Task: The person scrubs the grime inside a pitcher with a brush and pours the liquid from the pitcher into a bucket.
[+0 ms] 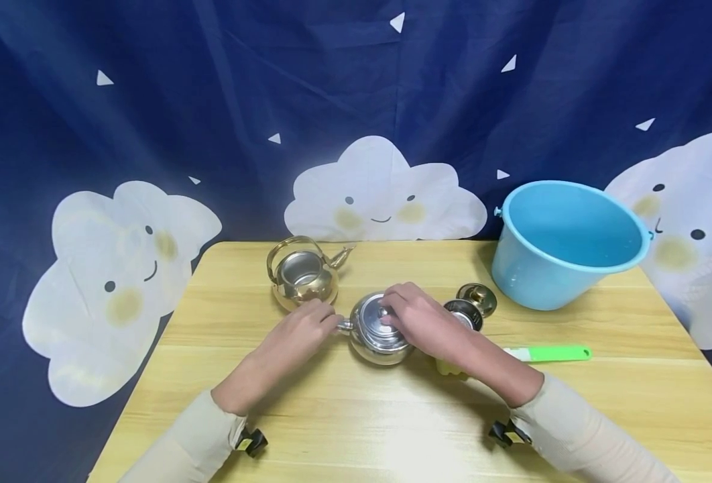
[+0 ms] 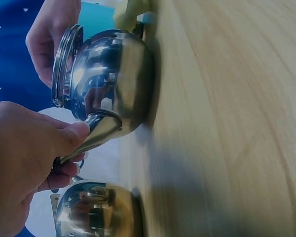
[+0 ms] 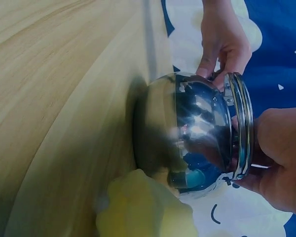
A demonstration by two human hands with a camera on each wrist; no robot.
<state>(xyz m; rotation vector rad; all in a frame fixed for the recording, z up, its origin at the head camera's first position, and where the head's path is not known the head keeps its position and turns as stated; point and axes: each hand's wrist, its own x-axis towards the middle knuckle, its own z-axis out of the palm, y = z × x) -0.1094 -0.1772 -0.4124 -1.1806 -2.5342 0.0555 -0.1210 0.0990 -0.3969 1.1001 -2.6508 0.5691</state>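
One silver teapot (image 1: 381, 347) stands before you at the frame's centre.
Your left hand (image 1: 300, 332) pinches its spout (image 2: 94, 132); your right hand (image 1: 422, 322) clasps its lid (image 1: 369, 310), a gold teapot (image 1: 310, 290) standing to the upper left.

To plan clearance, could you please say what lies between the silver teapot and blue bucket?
The head view shows the right hand, slotted strainer and gold lid.

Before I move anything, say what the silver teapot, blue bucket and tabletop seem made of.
Silver teapot: polished metal, perhaps stainless steel; it mirrors its surroundings.
Blue bucket: probably plastic; smooth, evenly coloured, slight sheen.
Tabletop: wood or laminate; grain shows beneath a glossy glare.
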